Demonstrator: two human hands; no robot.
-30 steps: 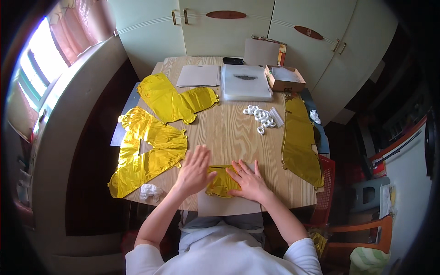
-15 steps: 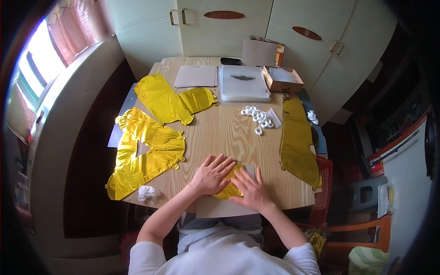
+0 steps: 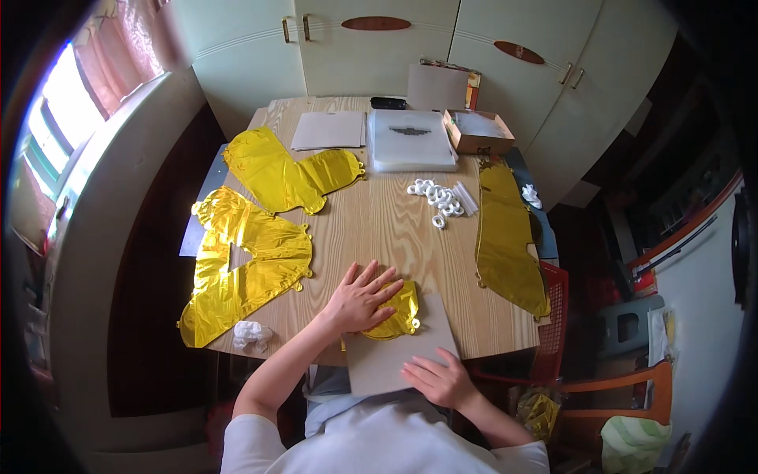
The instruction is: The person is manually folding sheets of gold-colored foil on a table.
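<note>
My left hand (image 3: pixel 361 299) lies flat, fingers spread, pressing on a folded gold foil balloon (image 3: pixel 397 311) at the near edge of the wooden table (image 3: pixel 387 229). The balloon rests partly on a grey cardboard sheet (image 3: pixel 395 347) that overhangs the table toward me. At the sheet's lower right corner my right hand (image 3: pixel 439 381) rests on the cardboard, fingers loosely curled, holding nothing that I can see.
Flat gold foil balloons lie at the left (image 3: pixel 245 268), back left (image 3: pixel 288 174) and right edge (image 3: pixel 509 237). Small white rings (image 3: pixel 437 199) sit mid-table. At the back are a grey sheet (image 3: pixel 329 130), a clear plastic packet (image 3: pixel 412 140) and an open cardboard box (image 3: pixel 478 131). A crumpled white wad (image 3: pixel 251 333) is near left.
My right hand has drawn back off the folded balloon to the near corner of the cardboard sheet, now uncovered. My left hand has stayed flat on the balloon.
</note>
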